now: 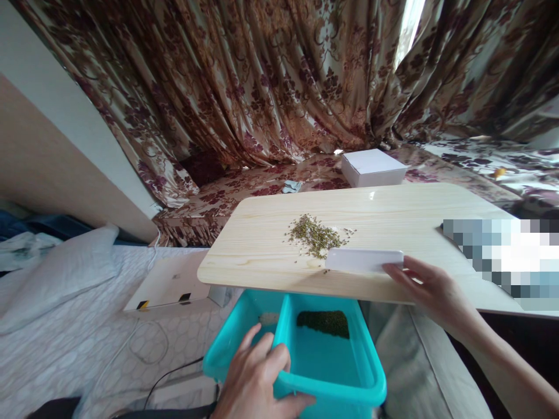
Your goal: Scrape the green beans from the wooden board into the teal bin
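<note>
A loose pile of small green beans (317,234) lies on the pale wooden table (257,233). Pinched at its right end by my right hand (430,285), a flat white plastic piece (364,260) rests on the tabletop, its left end touching the lower edge of the pile. Below the table's front edge is a turquoise two-compartment bin (375,372). More green beans (325,323) sit at the far end of its right compartment. My left hand (262,372) grips the bin's near rim at the divider, fingers over it and thumb outside.
Behind the table a white box (374,167) stands on patterned cloth, beside a small light-blue item (292,186). At left, a flat carton (170,285) and cables lie on the quilted bed. A pixelated object (506,256) covers the table's right side.
</note>
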Demonstrator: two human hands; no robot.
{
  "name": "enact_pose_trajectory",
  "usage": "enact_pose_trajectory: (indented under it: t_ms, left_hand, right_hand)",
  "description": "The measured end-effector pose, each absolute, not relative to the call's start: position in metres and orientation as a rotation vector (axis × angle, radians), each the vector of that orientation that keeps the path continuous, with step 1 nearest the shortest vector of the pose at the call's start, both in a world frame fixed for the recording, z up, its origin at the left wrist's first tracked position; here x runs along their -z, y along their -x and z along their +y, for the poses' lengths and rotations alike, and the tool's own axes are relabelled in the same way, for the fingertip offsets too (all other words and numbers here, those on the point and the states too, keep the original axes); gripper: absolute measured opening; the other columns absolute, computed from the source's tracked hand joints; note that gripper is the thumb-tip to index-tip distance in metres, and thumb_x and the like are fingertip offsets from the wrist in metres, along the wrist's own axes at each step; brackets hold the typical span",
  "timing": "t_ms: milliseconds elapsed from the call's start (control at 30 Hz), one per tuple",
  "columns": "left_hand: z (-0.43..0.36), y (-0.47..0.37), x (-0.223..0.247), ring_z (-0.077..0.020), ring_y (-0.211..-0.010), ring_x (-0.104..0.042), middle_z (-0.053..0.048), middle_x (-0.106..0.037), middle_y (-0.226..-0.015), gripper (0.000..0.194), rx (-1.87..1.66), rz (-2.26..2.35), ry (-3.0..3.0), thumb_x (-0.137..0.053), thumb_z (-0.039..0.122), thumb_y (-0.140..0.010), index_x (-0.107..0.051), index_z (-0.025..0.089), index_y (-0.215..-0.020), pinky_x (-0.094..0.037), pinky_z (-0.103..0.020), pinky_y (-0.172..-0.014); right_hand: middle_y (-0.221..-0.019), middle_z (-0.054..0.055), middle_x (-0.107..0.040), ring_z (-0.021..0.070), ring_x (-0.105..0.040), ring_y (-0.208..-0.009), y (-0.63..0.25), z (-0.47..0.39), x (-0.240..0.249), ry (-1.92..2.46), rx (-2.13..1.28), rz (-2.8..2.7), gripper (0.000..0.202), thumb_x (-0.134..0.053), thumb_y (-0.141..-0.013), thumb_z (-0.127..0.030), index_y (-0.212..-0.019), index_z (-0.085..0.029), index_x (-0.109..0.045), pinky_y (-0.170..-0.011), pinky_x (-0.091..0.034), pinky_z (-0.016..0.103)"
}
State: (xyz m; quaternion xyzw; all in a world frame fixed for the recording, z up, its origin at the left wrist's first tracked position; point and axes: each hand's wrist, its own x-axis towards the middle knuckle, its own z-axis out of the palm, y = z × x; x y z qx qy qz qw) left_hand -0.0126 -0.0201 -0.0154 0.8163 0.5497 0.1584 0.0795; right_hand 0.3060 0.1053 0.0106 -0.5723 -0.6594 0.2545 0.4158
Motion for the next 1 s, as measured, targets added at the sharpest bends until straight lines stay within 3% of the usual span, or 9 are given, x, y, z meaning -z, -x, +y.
enact_pose_trajectory:
  t_ms: [167,367,567,733,1000]
  left_hand:
    - [-0.02,0.018,0.014,-0.0227,-0.082,-0.066,0.005,-0.055,-0.074,0.036,-0.368,1.629,-2.474,-0.084,0.039,-0.067,-0.052,0.025,-0.076,-0.051,-0.053,-0.098]
    - [-0.02,0.018,0.015,-0.0246,-0.083,-0.065,0.004,-0.056,-0.075,0.036,-0.347,1.645,-2.47,-0.084,0.042,-0.068,-0.053,0.024,-0.076,-0.051,-0.054,-0.096]
    - [-0.019,0.018,0.014,-0.0232,-0.082,-0.065,0.004,-0.057,-0.077,0.034,-0.346,1.626,-2.446,-0.082,0.04,-0.07,-0.054,0.024,-0.077,-0.049,-0.055,-0.098]
    - [-0.019,0.019,0.018,-0.0259,-0.088,-0.065,0.003,-0.056,-0.077,0.036,-0.355,1.641,-2.448,-0.084,0.041,-0.068,-0.054,0.024,-0.077,-0.05,-0.055,-0.097]
    - [-0.019,0.022,0.02,-0.0254,-0.084,-0.065,0.003,-0.057,-0.076,0.036,-0.378,1.65,-2.449,-0.084,0.041,-0.068,-0.054,0.024,-0.076,-0.051,-0.056,-0.095]
  right_hand:
    - [-0.076,0.005,-0.076,0.0226,-0.07,-0.067,-0.311,0.102,-0.004,1.403,-0.711,-1.677,0.04,-0.06,-0.079,-0.06,-0.084,-0.022,-0.072,-0.053,-0.053,0.027]
    - [-0.065,0.005,-0.072,0.0207,-0.066,-0.058,-0.302,0.098,-0.003,1.405,-0.743,-1.671,0.039,-0.059,-0.079,-0.058,-0.074,-0.02,-0.069,-0.051,-0.05,0.027]
    - [-0.073,0.005,-0.074,0.022,-0.068,-0.068,-0.296,0.093,-0.014,1.337,-0.833,-1.665,0.036,-0.061,-0.078,-0.054,-0.081,-0.02,-0.072,-0.057,-0.052,0.027]
    - [-0.071,0.007,-0.074,0.0223,-0.068,-0.062,-0.293,0.106,-0.014,1.465,-0.73,-1.537,0.037,-0.061,-0.073,-0.055,-0.079,-0.02,-0.072,-0.051,-0.048,0.027]
    - [-0.064,0.005,-0.072,0.0193,-0.063,-0.054,-0.288,0.107,-0.007,1.475,-0.684,-1.614,0.038,-0.058,-0.077,-0.054,-0.081,-0.019,-0.072,-0.048,-0.046,0.027]
